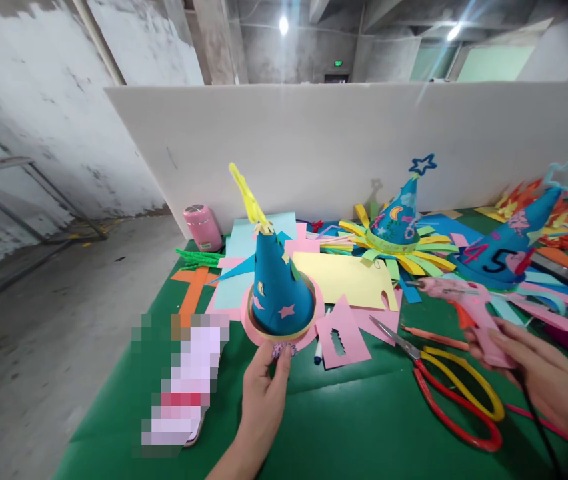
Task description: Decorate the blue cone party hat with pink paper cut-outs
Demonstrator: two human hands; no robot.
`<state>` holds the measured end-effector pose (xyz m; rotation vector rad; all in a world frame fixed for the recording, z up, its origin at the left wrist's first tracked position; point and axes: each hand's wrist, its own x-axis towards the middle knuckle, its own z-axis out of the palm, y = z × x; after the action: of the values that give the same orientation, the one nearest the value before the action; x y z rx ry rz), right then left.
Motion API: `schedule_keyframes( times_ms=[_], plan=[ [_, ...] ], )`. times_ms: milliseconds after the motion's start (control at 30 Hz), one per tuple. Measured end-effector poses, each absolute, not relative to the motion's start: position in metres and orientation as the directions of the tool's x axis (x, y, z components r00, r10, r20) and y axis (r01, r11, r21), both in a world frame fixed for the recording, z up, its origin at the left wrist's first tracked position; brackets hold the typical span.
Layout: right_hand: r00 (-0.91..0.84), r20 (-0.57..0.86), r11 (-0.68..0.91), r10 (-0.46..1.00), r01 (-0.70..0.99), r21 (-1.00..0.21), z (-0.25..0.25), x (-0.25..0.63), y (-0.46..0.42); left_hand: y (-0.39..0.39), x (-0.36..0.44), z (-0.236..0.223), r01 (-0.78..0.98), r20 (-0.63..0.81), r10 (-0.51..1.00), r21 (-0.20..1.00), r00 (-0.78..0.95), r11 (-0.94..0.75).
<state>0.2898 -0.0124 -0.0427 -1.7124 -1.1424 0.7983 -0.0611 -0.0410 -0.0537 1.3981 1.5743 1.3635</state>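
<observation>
My left hand (267, 393) pinches a small pink paper cutout (284, 350) with dark purple marks, just in front of a blue cone hat (281, 287). The hat stands upright on a pink paper brim (317, 320) and bears pink stars, a yellow moon and a yellow topper (247, 193). Whether the cutout touches the brim I cannot tell. In my right hand (539, 367) is a pink hot glue gun (469, 303), its nozzle pointing left over the table. Scissors (444, 383) with red and yellow handles lie open between my hands.
Two more blue cone hats (399, 217) (519, 240) stand at the right. Paper sheets (349, 277), a pink sheet (344, 340) with a cut-out hole, a marker (319, 350) and a pixelated phone-like item (189, 387) lie about. A pink cup (203, 227) stands before a white partition (314, 147).
</observation>
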Motion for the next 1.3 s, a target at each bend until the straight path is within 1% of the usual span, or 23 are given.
schedule_keyframes(
  times_ms=[33,67,100,167,200,267,333,400,467,600,733,900,1133,1300],
  plan=[
    [0.259,-0.169,-0.214,0.951,0.155,-0.965,-0.040,0.278,-0.011,-0.040,-0.063,-0.053,0.349,0.215,0.952,0.928,-0.216,-0.131],
    [0.192,-0.211,-0.225,0.959,0.053,-0.973,-0.036,0.265,-0.009,-0.040,-0.064,-0.052,0.395,0.262,0.949,0.902,-0.175,-0.176],
    [0.125,-0.194,-0.198,0.973,0.017,-0.980,-0.033,0.252,-0.008,-0.039,-0.066,-0.052,0.447,0.311,0.942,0.865,-0.124,-0.227],
    [0.023,-0.099,-0.101,0.995,0.060,-0.993,-0.026,0.227,-0.006,-0.037,-0.067,-0.054,0.570,0.416,0.909,0.750,-0.011,-0.336],
    [-0.045,-0.086,-0.081,0.995,0.092,-0.992,-0.022,0.215,-0.006,-0.037,-0.067,-0.055,0.634,0.455,0.889,0.674,0.048,-0.379],
    [-0.111,-0.043,-0.030,0.993,0.116,-0.993,-0.016,0.195,-0.004,-0.034,-0.066,-0.058,0.733,0.500,0.851,0.516,0.163,-0.444],
    [-0.147,-0.013,0.006,0.989,0.124,-0.992,-0.012,0.181,-0.004,-0.031,-0.063,-0.061,0.796,0.512,0.825,0.383,0.238,-0.468],
    [-0.190,-0.005,0.017,0.982,0.115,-0.993,-0.012,0.173,-0.004,-0.028,-0.059,-0.063,0.840,0.514,0.817,0.297,0.260,-0.454],
    [-0.228,-0.012,0.008,0.974,0.083,-0.996,-0.014,0.170,-0.005,-0.024,-0.057,-0.063,0.871,0.507,0.826,0.257,0.247,-0.419],
    [-0.251,-0.044,-0.033,0.967,0.046,-0.998,-0.020,0.171,-0.007,-0.017,-0.057,-0.065,0.876,0.476,0.851,0.285,0.222,-0.389],
    [-0.228,-0.081,-0.072,0.970,0.050,-0.996,-0.023,0.171,-0.009,-0.015,-0.062,-0.068,0.850,0.494,0.837,0.313,0.234,-0.423],
    [-0.269,-0.057,-0.047,0.961,0.042,-0.998,-0.022,0.167,-0.009,-0.014,-0.074,-0.066,0.825,0.504,0.827,0.336,0.250,-0.454],
    [-0.290,-0.079,-0.065,0.954,0.056,-0.996,-0.029,0.161,-0.014,-0.015,-0.083,-0.063,0.815,0.483,0.852,0.401,0.201,-0.419],
    [-0.301,-0.032,0.004,0.953,0.119,-0.993,-0.034,0.156,-0.017,-0.017,-0.085,-0.064,0.820,0.480,0.858,0.407,0.183,-0.403]
  ],
)
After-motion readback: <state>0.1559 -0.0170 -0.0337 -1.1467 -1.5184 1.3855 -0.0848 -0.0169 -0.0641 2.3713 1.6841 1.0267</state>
